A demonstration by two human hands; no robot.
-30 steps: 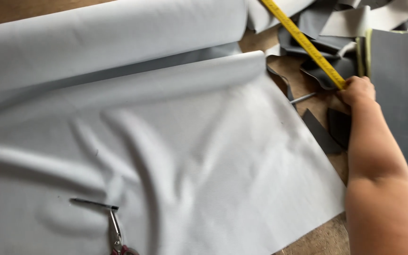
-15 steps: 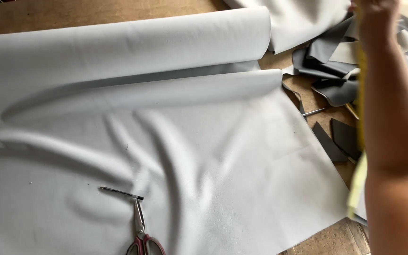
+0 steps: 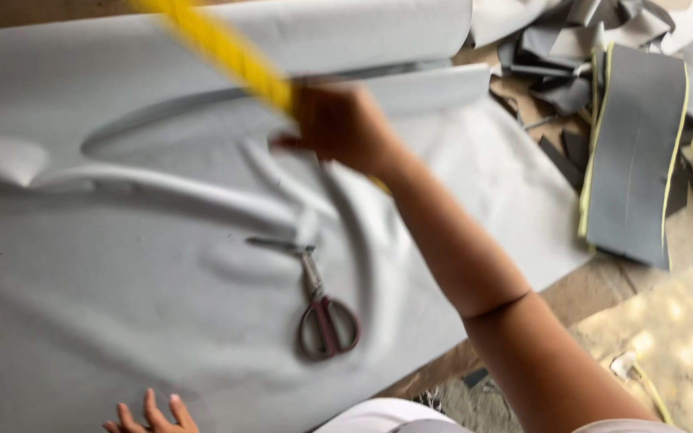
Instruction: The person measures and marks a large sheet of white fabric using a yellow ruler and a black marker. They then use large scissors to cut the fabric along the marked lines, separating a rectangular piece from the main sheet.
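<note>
Fingers of the right hand clamp a yellow ruler above grey fabric; left hand lies spread.

Head-worn, looking steeply down, close over grey sheet filling frame's left; floor at lower right.

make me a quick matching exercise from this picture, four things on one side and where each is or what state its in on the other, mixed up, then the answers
Things:
1. yellow ruler
2. scissors
3. dark grey foam sheet
4. left hand

Places or states:
A. flat at the near edge of the grey fabric
B. lying shut on the fabric's middle
C. held up in the right hand, blurred
D. on the table to the right, with yellow edges

Pairs: 1-C, 2-B, 3-D, 4-A
</note>
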